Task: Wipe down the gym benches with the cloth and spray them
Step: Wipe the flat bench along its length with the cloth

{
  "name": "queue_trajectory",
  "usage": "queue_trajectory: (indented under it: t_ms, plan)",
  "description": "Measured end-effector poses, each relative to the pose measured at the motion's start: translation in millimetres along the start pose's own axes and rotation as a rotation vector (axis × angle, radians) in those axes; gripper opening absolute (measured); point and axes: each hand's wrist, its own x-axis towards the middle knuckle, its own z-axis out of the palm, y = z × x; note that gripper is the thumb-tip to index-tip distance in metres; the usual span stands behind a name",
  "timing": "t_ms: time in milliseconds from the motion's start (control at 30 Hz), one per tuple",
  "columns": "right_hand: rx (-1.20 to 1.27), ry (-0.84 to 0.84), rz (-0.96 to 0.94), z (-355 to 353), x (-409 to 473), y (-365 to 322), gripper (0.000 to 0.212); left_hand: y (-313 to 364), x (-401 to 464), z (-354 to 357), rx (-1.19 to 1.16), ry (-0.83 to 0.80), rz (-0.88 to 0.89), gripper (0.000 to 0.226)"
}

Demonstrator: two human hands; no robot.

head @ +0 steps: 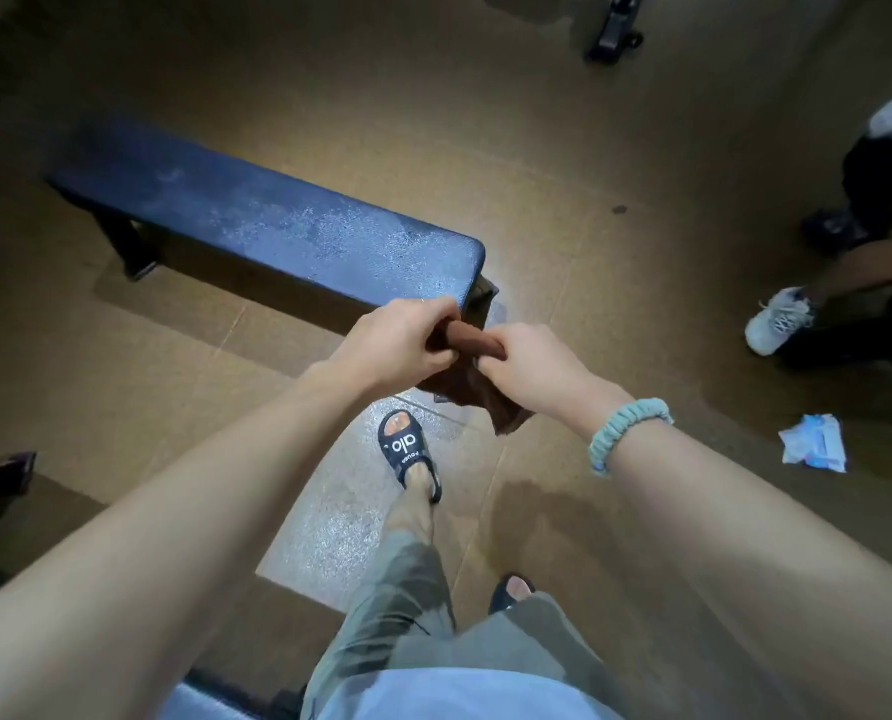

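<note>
Brown cloth [472,379] held up in the air between both hands, just off the near end of the counter [277,226] and above the floor [563,148]. Left hand [397,343] clenched round the rolled upper edge of the cloth, fingers [441,317] curled over the top of it, knuckles up. Right hand [527,363] gripping the same roll from the other side, fingers tucked under and mostly hidden, thumb lying along the top. A short stretch of rolled cloth bare between the two fists, close together yet apart. Rest of the cloth hanging down below the hands in loose folds, lower corner dangling near the right wrist.

Counter dark blue and padded, running away up and to the left, top gleaming in patches with a wet sheen; near end just beyond the left knuckles, cloth not touching it as far as can be told. Teal scrunchie [628,433] round the right wrist. Black slide sandal [407,452] planted on a shiny patch of floor beneath the hands. Crumpled white and blue packet [815,444] lying on the floor to the right. White sneaker [779,319] of another person at the right edge.
</note>
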Motion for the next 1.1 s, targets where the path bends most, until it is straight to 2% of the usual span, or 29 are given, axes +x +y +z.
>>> queue_trajectory:
  t_ms: [133,267,333,400,500,633,667,800,900,1100]
  plan:
    - [0.079,0.088,0.081,0.2,111.5,12.7,0.018,-73.8,80.4,13.5,-0.102,0.126,-0.175,0.023]
    - [0.199,0.263,0.167,7.5,217.9,35.0,0.024,-147.9,150.0,51.9,-0.184,0.227,-0.338,0.021]
    - [0.231,0.373,0.151,17.1,267.2,50.4,0.032,-178.8,182.2,82.5,-0.213,0.284,-0.392,0.024]
    - [0.200,0.446,0.070,36.9,314.0,70.5,0.050,-207.8,213.3,122.1,-0.230,0.339,-0.410,0.028]
    - [-0.021,0.410,-0.096,91.8,379.8,110.3,0.064,-248.9,254.1,191.4,-0.224,0.418,-0.427,0.037]
    - [-0.440,0.112,-0.269,194.3,432.2,172.2,0.063,-297.1,291.1,277.0,-0.104,0.493,-0.417,0.031]
    - [-0.491,0.126,-0.314,211.6,438.5,182.7,0.067,-306.5,297.5,294.0,-0.064,0.524,-0.413,0.025]
    - [-0.409,0.398,-0.444,230.4,469.1,191.7,0.065,-327.5,317.5,338.5,0.012,0.763,-0.446,0.014]
    - [-0.524,0.346,-0.458,234.9,481.9,186.6,0.074,-330.7,322.4,350.7,-0.013,0.906,-0.444,0.016]
    - [-0.627,0.328,-0.477,236.5,483.8,194.9,0.070,-328.4,321.0,351.1,0.004,0.878,-0.424,0.016]
